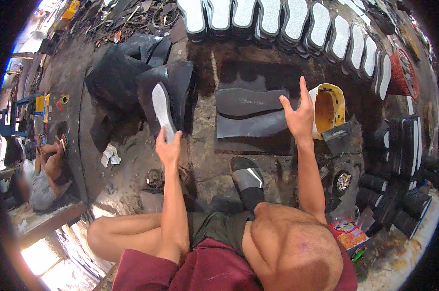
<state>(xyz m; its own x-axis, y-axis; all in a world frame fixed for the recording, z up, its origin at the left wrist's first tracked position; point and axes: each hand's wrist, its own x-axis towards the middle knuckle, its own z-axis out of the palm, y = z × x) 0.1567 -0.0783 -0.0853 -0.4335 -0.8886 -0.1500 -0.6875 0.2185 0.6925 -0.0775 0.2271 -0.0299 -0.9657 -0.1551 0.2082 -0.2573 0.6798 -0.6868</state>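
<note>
My left hand [168, 150] grips the near end of a shoe sole [162, 104] with a pale grey top and dark edge. The sole points away from me, over a pile of black sheets [117, 72]. My right hand [299, 119] is raised with its fingers stretched out and nothing in it. Near it stands a round yellow container [321, 92] with brownish stuff inside. Left of that hand, two dark sole-shaped pieces [248, 102] lie side by side on a dark flat board [229, 146]. The nearer piece looks shinier.
Stacks of white-topped soles [294, 22] curve along the far side to a red basket [403, 72]. More dark stacked soles [403, 145] stand at right. A small bowl [344, 180] and colourful packets [350, 235] lie near my knee. Another person [45, 179] sits at far left.
</note>
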